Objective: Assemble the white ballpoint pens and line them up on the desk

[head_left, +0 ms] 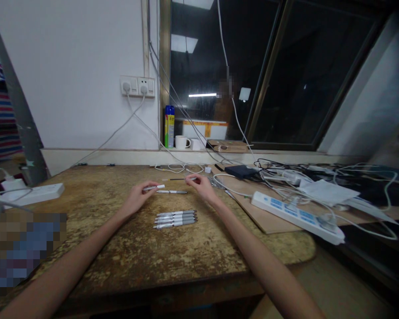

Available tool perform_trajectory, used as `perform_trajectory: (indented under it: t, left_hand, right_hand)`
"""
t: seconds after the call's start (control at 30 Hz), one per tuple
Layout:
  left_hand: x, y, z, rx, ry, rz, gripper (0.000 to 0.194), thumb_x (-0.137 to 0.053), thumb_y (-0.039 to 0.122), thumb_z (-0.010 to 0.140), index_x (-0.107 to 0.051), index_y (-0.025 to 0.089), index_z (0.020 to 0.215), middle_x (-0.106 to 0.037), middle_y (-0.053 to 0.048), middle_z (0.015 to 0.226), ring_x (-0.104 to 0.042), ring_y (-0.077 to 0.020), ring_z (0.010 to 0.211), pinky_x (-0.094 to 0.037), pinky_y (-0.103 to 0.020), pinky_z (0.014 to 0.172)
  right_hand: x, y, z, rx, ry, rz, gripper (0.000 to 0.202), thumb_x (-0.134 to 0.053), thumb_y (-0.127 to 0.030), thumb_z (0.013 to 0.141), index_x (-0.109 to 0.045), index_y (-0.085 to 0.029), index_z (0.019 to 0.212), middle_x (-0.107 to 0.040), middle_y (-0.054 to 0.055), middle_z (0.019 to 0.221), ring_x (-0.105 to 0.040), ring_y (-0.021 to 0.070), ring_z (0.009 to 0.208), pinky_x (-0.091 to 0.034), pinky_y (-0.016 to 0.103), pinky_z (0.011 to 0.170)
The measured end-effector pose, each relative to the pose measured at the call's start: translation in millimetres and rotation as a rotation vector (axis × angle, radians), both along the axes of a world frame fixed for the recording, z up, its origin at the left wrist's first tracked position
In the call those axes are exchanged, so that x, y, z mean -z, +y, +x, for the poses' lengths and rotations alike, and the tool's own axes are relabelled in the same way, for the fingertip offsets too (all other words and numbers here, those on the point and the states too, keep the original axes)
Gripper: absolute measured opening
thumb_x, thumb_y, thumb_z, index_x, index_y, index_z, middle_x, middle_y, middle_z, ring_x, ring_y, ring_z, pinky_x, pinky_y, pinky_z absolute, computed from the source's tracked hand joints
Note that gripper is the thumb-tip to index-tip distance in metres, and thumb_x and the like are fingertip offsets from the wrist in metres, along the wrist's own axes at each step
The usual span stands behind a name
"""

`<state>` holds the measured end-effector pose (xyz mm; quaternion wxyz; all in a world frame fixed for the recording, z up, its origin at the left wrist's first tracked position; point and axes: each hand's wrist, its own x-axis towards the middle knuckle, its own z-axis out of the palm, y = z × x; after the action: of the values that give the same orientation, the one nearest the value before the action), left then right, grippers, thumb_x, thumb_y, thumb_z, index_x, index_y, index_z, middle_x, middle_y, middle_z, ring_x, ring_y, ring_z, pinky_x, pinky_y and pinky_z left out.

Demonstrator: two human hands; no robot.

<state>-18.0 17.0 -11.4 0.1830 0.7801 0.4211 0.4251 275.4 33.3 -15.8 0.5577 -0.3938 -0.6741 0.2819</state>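
Left hand: the left hand [138, 197] rests on the desk [119, 248] with its fingers pinched on a small white pen part [154, 188].
Right hand: the right hand [201, 186] is low over the desk, and its fingers are closed on the end of another small pen part [190, 179].
Loose pen: one white pen [171, 192] lies flat between the two hands, just near the fingertips.
Pen row: four grey and white pens [175, 219] lie side by side, closer to the body, a little apart from the hands.
Thin stick: a thin dark stick [175, 179], maybe a pen refill, lies behind the loose pen.
Right side: a white power strip [295, 217] and many cables [286, 177] sit on a board, well apart from the pens.
Roll risk: pens are round, so a bump from a wrist could make the row roll apart.
Drop risk: the pinched parts are tiny and could slip out and get lost on the spotty desk top.
Cable risk: a wide swing of the right arm could catch the cables.
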Motion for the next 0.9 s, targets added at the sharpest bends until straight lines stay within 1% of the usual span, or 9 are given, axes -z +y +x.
perform_trajectory:
  t: [0.13,0.23,0.4,0.53,0.7,0.8,0.9]
  left_hand:
    - [-1.7,-1.5,0.4,0.003,-0.010,0.003,0.045,-0.060,0.056,0.092,-0.077,0.020,0.113,-0.077,-0.009,0.116,-0.070,-0.0289,0.107,-0.053,-0.038,0.094]
    - [-2.8,-3.1,0.3,0.006,-0.017,-0.001,0.045,-0.061,0.056,0.092,-0.077,0.020,0.113,-0.077,-0.008,0.116,-0.070,-0.0289,0.106,-0.053,-0.038,0.094]
    - [-1.2,-1.3,-2.0,0.011,-0.018,0.002,0.043,-0.061,0.055,0.093,-0.077,0.021,0.113,-0.077,-0.007,0.116,-0.070,-0.0287,0.108,-0.052,-0.038,0.096]
    - [-1.3,-0.2,-3.1,0.013,-0.029,0.000,0.043,-0.061,0.054,0.093,-0.077,0.020,0.112,-0.077,-0.008,0.115,-0.070,-0.0289,0.107,-0.052,-0.038,0.094]
    - [-4.4,-3.2,-1.3,0.016,-0.049,-0.028,0.044,-0.062,0.055,0.092,-0.077,0.019,0.111,-0.078,-0.008,0.116,-0.070,-0.0289,0.108,-0.051,-0.037,0.096]
    - [-4.9,-2.7,-1.3,0.011,-0.047,-0.032,0.045,-0.062,0.057,0.092,-0.078,0.020,0.113,-0.078,-0.008,0.117,-0.070,-0.0292,0.109,-0.051,-0.037,0.098]
    - [-5.1,-1.1,-2.2,-0.003,-0.038,-0.038,0.048,-0.061,0.057,0.092,-0.077,0.019,0.115,-0.077,-0.009,0.118,-0.070,-0.0298,0.108,-0.050,-0.039,0.099]
  right_hand:
    - [-4.1,-2.7,1.0,0.004,0.005,-0.010,0.036,-0.075,-0.048,0.078,-0.077,-0.017,0.096,-0.078,0.008,0.091,-0.068,0.0193,0.074,-0.051,0.031,0.075]
    - [-5.0,-3.6,1.0,-0.006,0.014,-0.014,0.035,-0.074,-0.049,0.080,-0.077,-0.017,0.093,-0.078,0.008,0.089,-0.068,0.0196,0.076,-0.051,0.031,0.076]
    - [-3.7,-3.0,0.1,-0.031,0.009,-0.046,0.042,-0.066,-0.058,0.087,-0.077,-0.017,0.085,-0.076,0.008,0.083,-0.067,0.0202,0.074,-0.051,0.032,0.075]
    - [-2.3,-2.2,-0.7,-0.050,0.070,-0.103,0.049,-0.065,-0.064,0.085,-0.075,-0.017,0.079,-0.076,0.008,0.083,-0.064,0.0183,0.068,-0.050,0.031,0.071]
    - [-3.0,-3.2,-0.5,-0.038,0.117,-0.135,0.055,-0.065,-0.067,0.083,-0.073,-0.014,0.071,-0.072,0.009,0.074,-0.061,0.0164,0.062,-0.048,0.029,0.065]
    - [-4.8,-4.4,0.0,-0.037,0.120,-0.139,0.056,-0.065,-0.068,0.082,-0.074,-0.014,0.072,-0.073,0.009,0.075,-0.061,0.0164,0.063,-0.049,0.029,0.067]
    - [-6.7,-5.2,0.1,-0.051,0.106,-0.117,0.054,-0.067,-0.068,0.081,-0.074,-0.015,0.078,-0.075,0.009,0.083,-0.064,0.0175,0.070,-0.051,0.030,0.072]
